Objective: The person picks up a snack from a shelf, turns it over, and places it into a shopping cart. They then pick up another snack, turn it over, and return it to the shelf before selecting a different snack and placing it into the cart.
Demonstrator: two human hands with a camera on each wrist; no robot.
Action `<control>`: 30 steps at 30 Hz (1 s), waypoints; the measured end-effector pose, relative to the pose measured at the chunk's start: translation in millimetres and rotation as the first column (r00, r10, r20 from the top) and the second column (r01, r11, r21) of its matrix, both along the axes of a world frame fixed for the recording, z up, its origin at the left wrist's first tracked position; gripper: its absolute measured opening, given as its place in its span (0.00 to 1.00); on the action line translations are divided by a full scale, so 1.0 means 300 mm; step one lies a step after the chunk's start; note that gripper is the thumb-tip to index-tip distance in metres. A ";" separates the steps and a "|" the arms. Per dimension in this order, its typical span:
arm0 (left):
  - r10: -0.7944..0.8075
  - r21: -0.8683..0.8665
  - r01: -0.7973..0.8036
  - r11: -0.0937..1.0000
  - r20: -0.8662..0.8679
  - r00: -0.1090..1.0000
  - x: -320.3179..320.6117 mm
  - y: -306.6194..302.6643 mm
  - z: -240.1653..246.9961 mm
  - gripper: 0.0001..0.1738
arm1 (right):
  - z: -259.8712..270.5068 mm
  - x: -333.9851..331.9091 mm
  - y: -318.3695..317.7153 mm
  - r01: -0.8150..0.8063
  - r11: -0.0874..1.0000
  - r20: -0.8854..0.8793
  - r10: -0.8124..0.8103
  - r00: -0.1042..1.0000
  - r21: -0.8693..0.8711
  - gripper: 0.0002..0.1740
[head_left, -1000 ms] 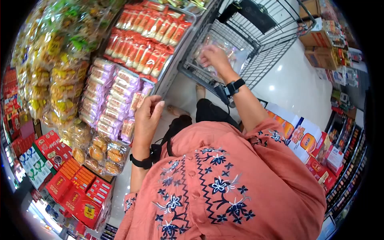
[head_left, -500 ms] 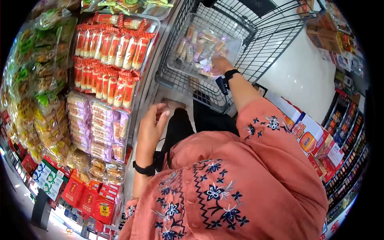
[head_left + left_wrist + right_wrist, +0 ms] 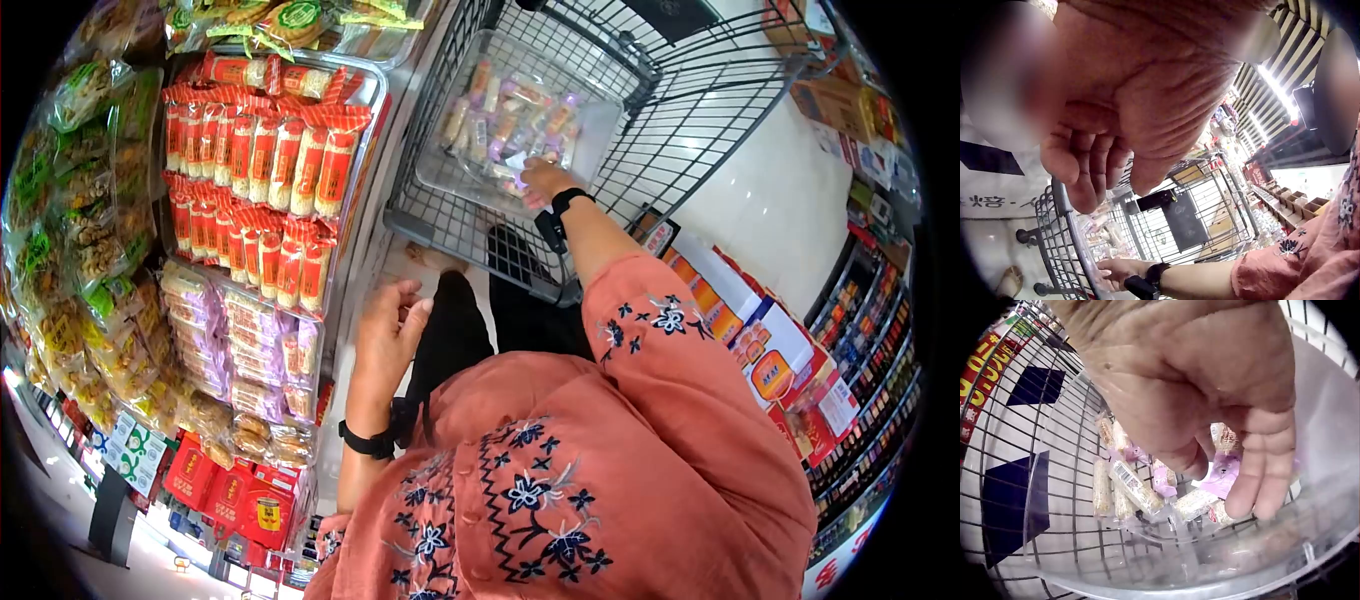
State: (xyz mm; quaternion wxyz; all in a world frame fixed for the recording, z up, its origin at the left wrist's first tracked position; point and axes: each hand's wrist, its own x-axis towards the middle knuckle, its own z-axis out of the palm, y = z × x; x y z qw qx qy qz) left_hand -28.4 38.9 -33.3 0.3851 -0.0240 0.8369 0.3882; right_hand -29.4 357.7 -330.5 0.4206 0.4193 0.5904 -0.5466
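Note:
In the head view my right hand point(image 3: 545, 181) is down in a clear plastic tub point(image 3: 598, 140) inside the shopping cart. The right wrist view shows this hand point(image 3: 1204, 381) with thumb and fingers around a purple-ended wrapped snack point(image 3: 1221, 479); the palm hides part of it. More wrapped snacks point(image 3: 1132, 484) lie loose on the tub's bottom. My left hand point(image 3: 385, 335) hangs beside the display shelf, fingers loosely curled and holding nothing. Seen from the left wrist, its palm point(image 3: 1147, 81) is empty, above the cart's edge.
The wire cart point(image 3: 465, 235) stands in front of my legs. On the left, trays hold red-wrapped sticks point(image 3: 285, 165) and purple-wrapped snacks point(image 3: 255, 340), with bagged goods point(image 3: 90, 240) beyond. Red boxes point(image 3: 235, 495) sit lower left; stacked cartons point(image 3: 770, 370) stand on the right.
The view has shifted, bringing the cart and tub more fully into sight. My right hand has moved lower into the tub, to the snacks. My left hand stays loosely curled beside the shelf.

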 end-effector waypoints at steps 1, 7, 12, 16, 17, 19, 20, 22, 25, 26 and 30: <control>-0.010 -0.004 0.010 1.000 -0.007 1.000 0.002 0.001 -0.001 0.18 | -0.028 0.011 0.013 0.009 1.000 -0.035 -0.010 0.999 -0.024 0.14; 0.012 0.068 -0.010 0.998 -0.023 1.000 -0.009 0.023 0.042 0.18 | 0.109 0.002 0.046 0.334 0.937 -0.166 -0.347 0.923 -0.105 0.15; 0.020 0.151 -0.005 0.988 -0.099 0.995 -0.016 0.007 0.094 0.18 | 0.459 -0.013 0.075 0.370 0.847 -0.252 -0.480 0.840 -0.381 0.28; 0.012 0.188 0.016 0.982 -0.147 0.989 -0.029 -0.007 0.183 0.19 | 0.815 -0.028 0.010 0.251 0.828 -0.377 -0.470 0.798 -0.501 0.33; 0.008 0.190 0.022 0.982 -0.153 0.988 -0.030 -0.016 0.202 0.19 | 0.901 -0.034 -0.014 0.217 0.821 -0.401 -0.466 0.789 -0.528 0.33; -0.007 0.208 0.068 0.976 -0.279 0.960 -0.030 -0.033 0.231 0.22 | 1.041 -0.042 -0.071 0.138 0.802 -0.446 -0.456 0.770 -0.581 0.32; -0.014 0.210 0.091 0.973 -0.342 0.940 -0.033 -0.042 0.245 0.24 | 1.072 -0.042 -0.098 0.092 0.787 -0.471 -0.453 0.756 -0.610 0.32; -0.001 0.231 0.145 0.962 -0.529 0.849 -0.045 -0.057 0.285 0.28 | 1.186 -0.058 -0.173 -0.006 0.740 -0.511 -0.458 0.727 -0.673 0.31; 0.042 0.228 0.188 0.955 -0.733 0.679 -0.065 -0.093 0.320 0.34 | 1.277 -0.084 -0.304 -0.141 0.641 -0.520 -0.453 0.725 -0.755 0.29; 0.058 0.224 0.193 0.955 -0.783 0.619 -0.064 -0.109 0.326 0.36 | 1.318 -0.089 -0.353 -0.165 0.603 -0.500 -0.445 0.743 -0.781 0.29; 0.195 0.302 0.068 0.951 -0.755 0.626 -0.026 -0.208 0.336 0.31 | 1.420 -0.113 -0.560 -0.252 0.542 -0.487 -0.348 0.801 -0.802 0.28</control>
